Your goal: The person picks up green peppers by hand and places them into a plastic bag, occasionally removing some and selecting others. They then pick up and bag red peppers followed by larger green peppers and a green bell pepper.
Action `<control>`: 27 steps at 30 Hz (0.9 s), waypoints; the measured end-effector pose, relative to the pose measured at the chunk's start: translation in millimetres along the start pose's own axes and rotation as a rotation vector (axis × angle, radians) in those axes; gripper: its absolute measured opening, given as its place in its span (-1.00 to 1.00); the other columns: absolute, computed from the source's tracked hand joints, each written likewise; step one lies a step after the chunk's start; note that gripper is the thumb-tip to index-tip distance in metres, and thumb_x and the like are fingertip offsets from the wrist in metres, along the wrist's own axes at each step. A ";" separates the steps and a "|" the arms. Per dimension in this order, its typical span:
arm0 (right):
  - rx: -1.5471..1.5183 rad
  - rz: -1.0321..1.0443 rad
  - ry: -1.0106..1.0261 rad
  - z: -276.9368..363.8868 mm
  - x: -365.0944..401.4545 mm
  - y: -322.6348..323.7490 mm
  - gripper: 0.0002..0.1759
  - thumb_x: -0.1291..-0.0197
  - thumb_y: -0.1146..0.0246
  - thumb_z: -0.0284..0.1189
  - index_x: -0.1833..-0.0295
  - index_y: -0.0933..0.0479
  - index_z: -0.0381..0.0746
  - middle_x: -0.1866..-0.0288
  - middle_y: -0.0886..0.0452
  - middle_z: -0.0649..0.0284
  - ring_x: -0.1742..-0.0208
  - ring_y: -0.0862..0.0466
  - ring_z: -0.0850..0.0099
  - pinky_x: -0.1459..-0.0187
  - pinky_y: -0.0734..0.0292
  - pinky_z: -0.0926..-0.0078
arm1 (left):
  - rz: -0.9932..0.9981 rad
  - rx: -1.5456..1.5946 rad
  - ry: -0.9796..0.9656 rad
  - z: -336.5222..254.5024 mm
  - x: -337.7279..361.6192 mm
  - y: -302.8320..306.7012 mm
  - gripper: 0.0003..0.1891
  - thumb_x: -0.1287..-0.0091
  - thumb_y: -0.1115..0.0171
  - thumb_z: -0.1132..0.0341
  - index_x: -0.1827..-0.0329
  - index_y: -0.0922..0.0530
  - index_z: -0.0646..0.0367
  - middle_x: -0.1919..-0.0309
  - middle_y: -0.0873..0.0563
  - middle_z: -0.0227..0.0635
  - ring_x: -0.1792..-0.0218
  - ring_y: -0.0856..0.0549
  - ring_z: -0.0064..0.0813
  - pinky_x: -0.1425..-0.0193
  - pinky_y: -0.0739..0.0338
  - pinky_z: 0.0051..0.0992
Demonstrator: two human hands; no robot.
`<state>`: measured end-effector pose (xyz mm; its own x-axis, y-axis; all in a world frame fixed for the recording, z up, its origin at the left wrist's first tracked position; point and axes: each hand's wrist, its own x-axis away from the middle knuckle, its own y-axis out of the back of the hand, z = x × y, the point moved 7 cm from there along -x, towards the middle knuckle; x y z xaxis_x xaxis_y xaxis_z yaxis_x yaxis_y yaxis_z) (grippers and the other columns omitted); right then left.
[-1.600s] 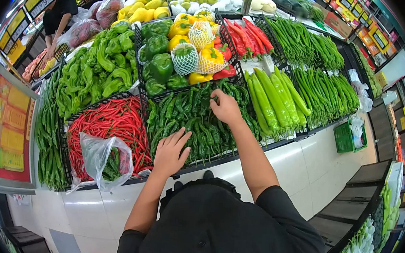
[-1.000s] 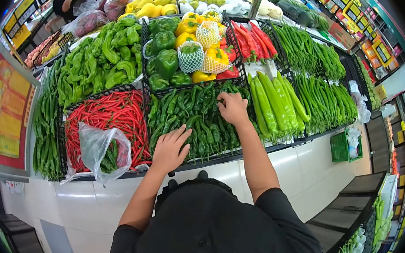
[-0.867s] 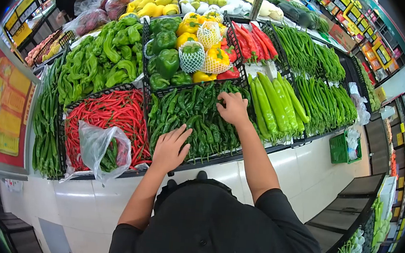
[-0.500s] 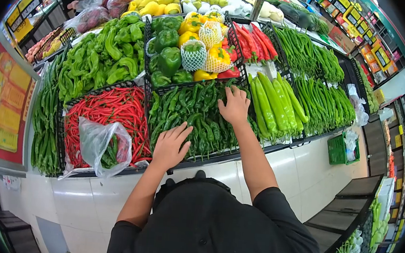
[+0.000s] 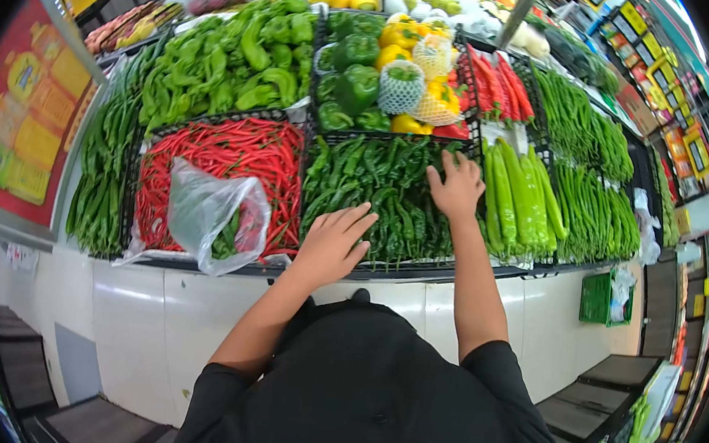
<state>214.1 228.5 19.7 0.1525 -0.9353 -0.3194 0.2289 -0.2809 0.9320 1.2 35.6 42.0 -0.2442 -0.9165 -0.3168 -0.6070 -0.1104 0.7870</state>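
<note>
Dark green wrinkled peppers (image 5: pixel 398 200) fill a black crate in the front middle of the display. My left hand (image 5: pixel 336 243) is over the crate's front left part, fingers stretched out and pointing up to the right. At the back right corner of the same peppers is my right hand (image 5: pixel 459 186), fingers spread; whether the tips touch the peppers is hard to tell. Neither hand holds anything. Left of my left hand, red chili peppers (image 5: pixel 213 146) lie in a crate, with a clear plastic bag (image 5: pixel 218 216) holding some green peppers on top.
Bell peppers (image 5: pixel 374 88), some in foam nets, sit behind. Long light green peppers (image 5: pixel 525 198) lie to the right, curled green peppers (image 5: pixel 233 67) at the back left. A green basket (image 5: pixel 605 297) stands on the floor (image 5: pixel 220 311) at right. A drink poster (image 5: pixel 27 108) borders the left.
The whole view has shifted, so the display sits further right and higher. Both hands remain over the dark green peppers, fingers apart, with only slight change in pose.
</note>
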 end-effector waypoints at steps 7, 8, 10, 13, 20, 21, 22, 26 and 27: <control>-0.804 0.034 0.405 132.1 35.0 75.0 -0.66 -0.27 -0.34 -0.43 -0.13 -0.62 -0.30 -0.04 -0.70 -0.01 -0.05 -0.69 0.00 -0.11 -0.60 0.16 | -0.071 0.185 0.206 -12.1 58.8 68.1 -0.62 -0.40 -0.22 0.35 -0.27 -0.58 0.18 0.02 -0.68 -0.14 0.02 -0.68 -0.08 -0.09 -0.54 -0.21; -0.875 0.206 0.468 164.4 50.9 83.8 -0.68 -0.27 -0.32 -0.44 -0.11 -0.62 -0.28 -0.04 -0.70 0.01 -0.06 -0.69 0.04 -0.09 -0.61 0.20 | -0.101 0.182 0.185 -12.5 64.8 71.3 -0.68 -0.38 -0.23 0.39 -0.18 -0.63 0.21 0.16 -0.70 -0.14 0.13 -0.69 -0.07 0.00 -0.57 -0.20; -0.960 0.365 0.722 224.5 81.7 90.8 -0.70 -0.31 -0.30 -0.43 -0.13 -0.62 -0.26 -0.02 -0.70 0.05 -0.01 -0.70 0.08 -0.05 -0.63 0.25 | -0.031 0.183 0.191 -6.3 77.3 66.4 -0.71 -0.38 -0.23 0.40 -0.14 -0.64 0.21 0.15 -0.71 -0.14 0.10 -0.69 -0.06 -0.03 -0.56 -0.18; -0.994 0.507 0.927 294.9 114.6 76.7 -0.68 -0.33 -0.24 -0.37 -0.14 -0.60 -0.23 -0.02 -0.70 0.05 0.02 -0.69 0.02 -0.02 -0.63 0.14 | -0.085 0.188 0.124 -5.2 92.0 65.3 -0.75 -0.37 -0.23 0.41 -0.07 -0.67 0.22 0.13 -0.72 -0.14 0.07 -0.69 -0.05 -0.05 -0.56 -0.17; -0.868 0.901 0.800 366.0 147.2 -31.1 -0.74 -0.31 -0.23 -0.30 -0.01 -0.67 -0.15 0.24 -0.70 -0.04 0.19 -0.70 0.02 0.06 -0.60 0.10 | -0.068 0.231 0.164 4.7 118.1 73.0 -0.79 -0.37 -0.21 0.43 -0.02 -0.69 0.18 0.13 -0.73 -0.15 0.08 -0.70 -0.05 -0.04 -0.56 -0.17; -0.969 0.886 0.766 369.1 149.0 -32.1 -0.75 -0.31 -0.23 -0.30 0.00 -0.67 -0.15 0.26 -0.69 -0.05 0.20 -0.70 0.03 0.08 -0.60 0.11 | -0.063 0.237 0.167 7.6 122.1 73.6 -0.79 -0.38 -0.21 0.43 -0.02 -0.69 0.18 0.15 -0.73 -0.15 0.10 -0.70 -0.05 -0.03 -0.56 -0.17; -1.068 0.869 0.732 370.6 149.3 -33.7 -0.76 -0.30 -0.23 -0.29 0.02 -0.67 -0.14 0.28 -0.69 -0.05 0.22 -0.71 0.04 0.09 -0.60 0.12 | -0.059 0.242 0.170 11.3 126.0 74.4 -0.79 -0.38 -0.21 0.42 -0.02 -0.69 0.18 0.16 -0.73 -0.15 0.11 -0.70 -0.06 -0.02 -0.57 -0.18; -1.181 0.728 0.527 362.7 134.6 -11.0 -0.80 -0.32 -0.31 -0.39 0.01 -0.64 -0.23 0.25 -0.67 0.19 0.19 -0.66 0.38 0.05 -0.57 0.34 | -0.068 0.259 0.164 26.8 139.4 73.7 -0.75 -0.32 -0.25 0.40 -0.04 -0.69 0.14 0.15 -0.73 -0.18 0.17 -0.70 -0.07 0.01 -0.58 -0.15; -1.313 0.696 0.433 358.9 129.0 -1.9 -0.81 -0.32 -0.31 -0.42 0.00 -0.64 -0.24 0.24 -0.66 0.22 0.18 -0.65 0.43 0.06 -0.56 0.38 | -0.068 0.269 0.157 29.4 140.1 75.5 -0.75 -0.32 -0.25 0.40 -0.04 -0.69 0.14 0.16 -0.73 -0.18 0.16 -0.70 -0.07 0.01 -0.58 -0.15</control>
<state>-111.8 31.1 38.2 0.7877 -0.5998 -0.1407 0.6161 0.7654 0.1860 -101.1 -89.8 41.4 -0.0893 -0.9611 -0.2614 -0.8010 -0.0867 0.5924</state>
